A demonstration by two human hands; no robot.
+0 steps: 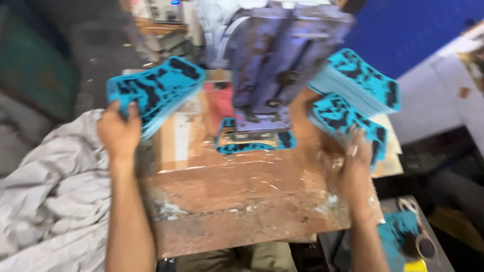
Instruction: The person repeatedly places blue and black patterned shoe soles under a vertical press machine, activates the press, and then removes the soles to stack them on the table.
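two hands [119, 132] [353, 166] on card stacks [154, 90], press [275, 60] between.

The worn brown surface [242, 201] lies under glossy, crinkled plastic film, the press [277, 60] is chipped purple-painted rusty metal, and the grey cloth [50, 201] looks matt and creased.
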